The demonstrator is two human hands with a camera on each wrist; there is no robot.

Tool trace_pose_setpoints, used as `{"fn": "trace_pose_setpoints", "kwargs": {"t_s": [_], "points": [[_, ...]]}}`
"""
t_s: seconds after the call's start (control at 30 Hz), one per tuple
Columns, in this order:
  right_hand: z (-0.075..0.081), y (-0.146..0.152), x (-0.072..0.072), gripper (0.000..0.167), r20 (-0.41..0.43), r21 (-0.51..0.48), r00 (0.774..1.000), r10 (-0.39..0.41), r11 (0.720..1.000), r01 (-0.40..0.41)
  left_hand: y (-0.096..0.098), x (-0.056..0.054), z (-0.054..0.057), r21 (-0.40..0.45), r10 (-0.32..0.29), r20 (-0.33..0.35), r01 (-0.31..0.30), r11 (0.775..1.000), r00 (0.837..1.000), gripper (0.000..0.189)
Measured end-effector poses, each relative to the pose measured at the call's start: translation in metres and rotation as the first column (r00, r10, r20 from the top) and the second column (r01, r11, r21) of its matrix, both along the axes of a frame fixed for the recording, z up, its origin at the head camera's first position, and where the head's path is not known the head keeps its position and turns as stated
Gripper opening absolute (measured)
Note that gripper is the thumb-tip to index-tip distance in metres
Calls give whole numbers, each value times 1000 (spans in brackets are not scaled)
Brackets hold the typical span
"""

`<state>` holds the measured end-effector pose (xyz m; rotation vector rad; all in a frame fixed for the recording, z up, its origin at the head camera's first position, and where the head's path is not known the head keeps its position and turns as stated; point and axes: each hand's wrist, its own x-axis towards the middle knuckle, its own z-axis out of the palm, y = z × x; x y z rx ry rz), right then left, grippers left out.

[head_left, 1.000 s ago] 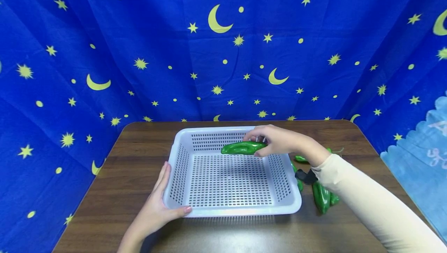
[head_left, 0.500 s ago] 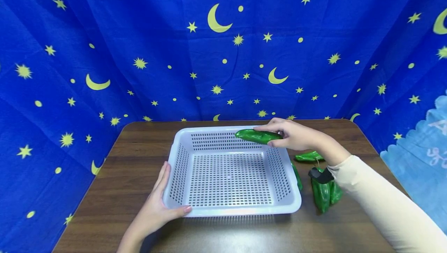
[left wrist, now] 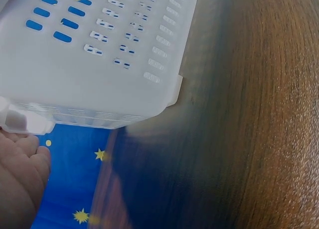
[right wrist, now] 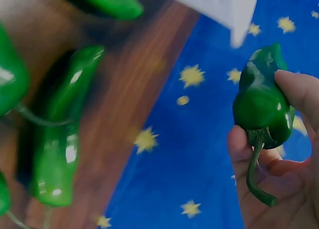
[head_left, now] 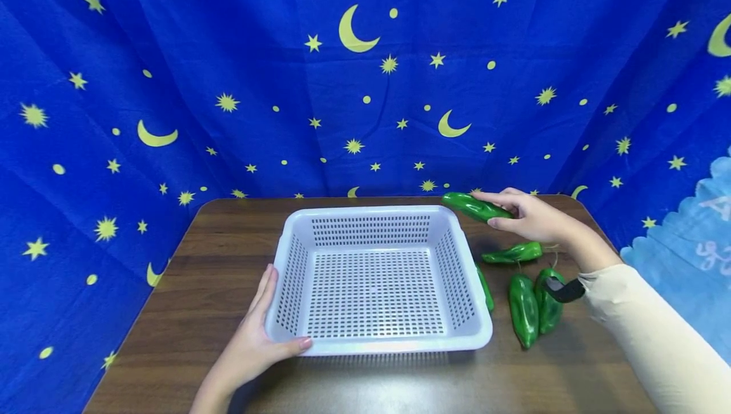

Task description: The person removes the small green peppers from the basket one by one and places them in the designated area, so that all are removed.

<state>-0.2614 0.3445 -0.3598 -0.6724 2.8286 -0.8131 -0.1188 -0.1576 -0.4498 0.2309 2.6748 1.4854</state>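
A green pepper [head_left: 469,206] with a curved stem is pinched between the thumb and fingers of my right hand [head_left: 531,216]. It is held up beyond the basket's far right corner, its tip pointing left; the right wrist view shows its stem end [right wrist: 259,102]. My left hand [head_left: 256,338] grips the near left corner of a white perforated plastic basket [head_left: 394,345], thumb on the front rim and fingers along the left side. Nothing lies inside the basket. From the left wrist, the basket's outer wall [left wrist: 75,84] and part of the hand [left wrist: 20,174] show.
Several more green peppers lie right of the basket: one crosswise [head_left: 511,253], a pair side by side [head_left: 523,312], and one partly hidden behind the basket's right wall [head_left: 485,288]. The brown wooden table [head_left: 171,338] ends at a blue star-patterned curtain [head_left: 297,84].
My right hand has carried the green pepper from above the basket rightward and away past its far right corner, uncovering the peppers on the table. My left hand and the basket have stayed put.
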Motion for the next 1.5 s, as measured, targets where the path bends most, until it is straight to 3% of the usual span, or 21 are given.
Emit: {"fn": "trace_pose_setpoints", "kwargs": {"t_s": [0.33,0.53,0.7,0.9,1.03,1.1,1.23,1.37,1.5], "points": [[-46,18,-19,59,119,51,991,-64,997,58,2,1,-5,3,7,4,-7,1000,1000,129],[-71,17,-29,57,89,84,996,-13,996,5,3,1,-6,2,4,9,-4,1000,1000,128],[-82,16,-30,55,125,105,992,21,994,-34,4,1,-6,4,2,7,-2,1000,1000,127],[-86,13,-29,57,148,174,989,-25,985,-1,4,2,-5,9,-6,-17,6,1000,1000,129],[-78,13,-28,60,104,214,993,-54,976,31,2,0,-6,14,-13,-33,14,1000,999,129],[-69,11,-26,59,29,213,997,-68,975,60,1,-1,-7,12,-15,-39,15,1000,999,129],[-39,-8,-19,55,-149,105,987,-60,992,76,0,-2,-7,6,-16,-51,17,1000,999,129],[-7,-52,-7,53,-158,66,986,60,997,-51,-1,-3,-5,2,-7,-33,7,1000,999,129],[7,-107,16,54,-36,161,962,271,951,-262,-1,-4,-5,-5,0,-9,0,1000,1000,128]]}}
